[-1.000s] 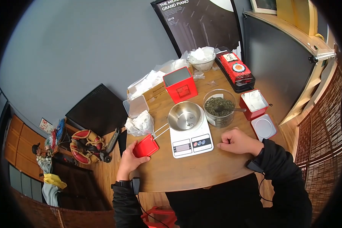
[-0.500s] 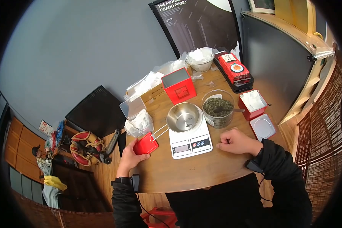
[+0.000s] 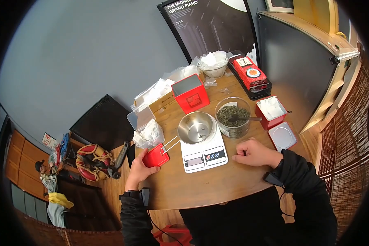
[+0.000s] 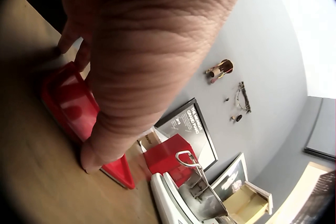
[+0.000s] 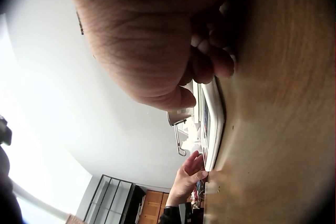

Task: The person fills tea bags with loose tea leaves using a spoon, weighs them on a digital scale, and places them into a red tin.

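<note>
In the head view my left hand (image 3: 139, 170) spans a red tin lid (image 3: 158, 156) flat on the table, thumb along its near edge and fingers at the far side. The left wrist view has the thumb against the lid's rim. My right hand (image 3: 256, 153) rests loosely curled on the wood, holding nothing. Between the hands sits a white kitchen scale (image 3: 205, 155) bearing a steel pot (image 3: 192, 123), with a few dark bits inside and a wire handle pointing left. Behind the right hand, a glass bowl (image 3: 233, 133) contains dried green leaves (image 3: 231, 111) and a dark spoon (image 3: 253, 119).
An open red tin (image 3: 192, 99) stands behind the pot. At right are another red tin (image 3: 272, 123) of white pouches and a silver-lined lid (image 3: 283, 136). White pouches fill a plastic box (image 3: 161, 137) at left. Behind are a cardboard box (image 3: 162, 104), a bowl (image 3: 215, 74) and a black tray (image 3: 258, 96).
The head view has shifted slightly, so the things on the table appear a little further left. Both hands keep their places and poses.
</note>
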The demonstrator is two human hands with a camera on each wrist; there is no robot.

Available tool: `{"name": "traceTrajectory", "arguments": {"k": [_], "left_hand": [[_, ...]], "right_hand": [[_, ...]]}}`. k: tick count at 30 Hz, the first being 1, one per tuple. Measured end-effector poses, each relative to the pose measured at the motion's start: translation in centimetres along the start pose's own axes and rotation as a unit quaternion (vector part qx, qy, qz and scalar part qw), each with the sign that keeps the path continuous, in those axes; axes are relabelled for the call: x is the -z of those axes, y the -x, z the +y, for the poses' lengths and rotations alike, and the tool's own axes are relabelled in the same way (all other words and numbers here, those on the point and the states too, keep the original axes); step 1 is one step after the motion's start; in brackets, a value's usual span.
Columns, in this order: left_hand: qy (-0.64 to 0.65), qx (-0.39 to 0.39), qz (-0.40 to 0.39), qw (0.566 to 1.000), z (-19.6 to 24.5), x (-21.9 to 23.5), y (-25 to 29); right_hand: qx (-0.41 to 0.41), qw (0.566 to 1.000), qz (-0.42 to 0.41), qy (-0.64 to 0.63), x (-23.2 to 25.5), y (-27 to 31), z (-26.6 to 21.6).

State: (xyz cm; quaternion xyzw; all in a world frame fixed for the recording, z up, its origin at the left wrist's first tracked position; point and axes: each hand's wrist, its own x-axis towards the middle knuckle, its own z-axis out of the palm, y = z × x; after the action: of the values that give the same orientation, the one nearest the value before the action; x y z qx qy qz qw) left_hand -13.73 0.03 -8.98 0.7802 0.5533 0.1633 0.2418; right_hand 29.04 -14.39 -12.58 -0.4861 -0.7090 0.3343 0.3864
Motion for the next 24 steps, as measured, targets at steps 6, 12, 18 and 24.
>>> {"name": "traceTrajectory", "arguments": {"k": [6,12,18,24], "left_hand": [[0.013,-0.004,0.024,1.000,-0.7,-0.5,-0.3],[-0.024,0.019,0.122,0.992,-3.0,-1.1,-1.9],[-0.048,0.007,0.143,0.989,-3.6,-1.3,-3.7],[-0.036,-0.010,0.139,0.990,-2.6,-1.7,-4.5]], "right_hand": [[0.005,1.000,0.003,0.003,0.0,0.0,0.1],[-0.007,1.000,-0.008,0.004,0.2,0.1,0.0],[-0.005,1.000,0.004,-0.001,0.1,0.0,0.0],[0.000,1.000,0.006,-0.002,0.1,-0.1,0.4]]}}
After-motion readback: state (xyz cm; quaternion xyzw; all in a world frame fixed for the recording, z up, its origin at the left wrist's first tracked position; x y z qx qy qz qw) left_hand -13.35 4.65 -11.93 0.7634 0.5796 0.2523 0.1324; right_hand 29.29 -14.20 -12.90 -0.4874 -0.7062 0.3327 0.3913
